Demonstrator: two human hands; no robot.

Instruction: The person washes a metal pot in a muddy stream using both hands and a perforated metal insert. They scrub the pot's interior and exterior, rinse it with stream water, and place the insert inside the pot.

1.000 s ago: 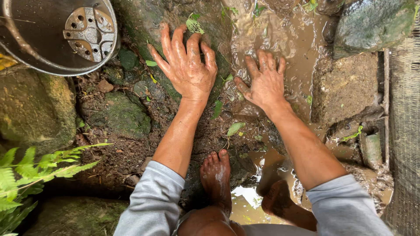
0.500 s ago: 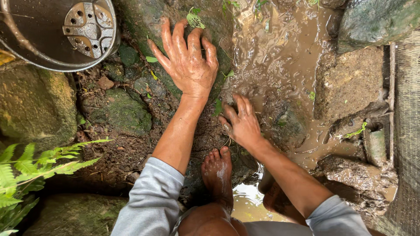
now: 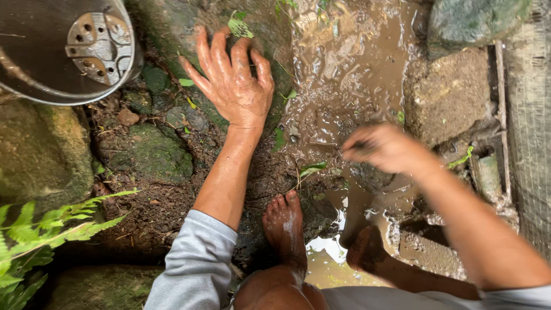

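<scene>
My left hand (image 3: 232, 86) lies flat with its fingers spread on a dark mossy rock (image 3: 166, 23). It holds nothing. My right hand (image 3: 384, 148) hovers blurred above the wet brown mud (image 3: 350, 69), its muddy fingers bunched together. Whether they pinch anything is unclear. A small green seedling (image 3: 310, 170) stands in the mud just left of that hand. My bare left foot (image 3: 285, 227) and right foot (image 3: 364, 250) rest on muddy ground below the hands.
A metal bucket (image 3: 57, 51) with a perforated disc inside sits at top left. Mossy stones (image 3: 155, 152) and a fern (image 3: 46, 229) fill the left. A large stone (image 3: 447, 97) and a grey woven mesh (image 3: 528, 115) bound the right. A puddle (image 3: 327, 247) lies between my feet.
My right hand has lifted off the mud beside the seedling and swung right, fingers drawn together. My left hand has stayed planted on the rock.
</scene>
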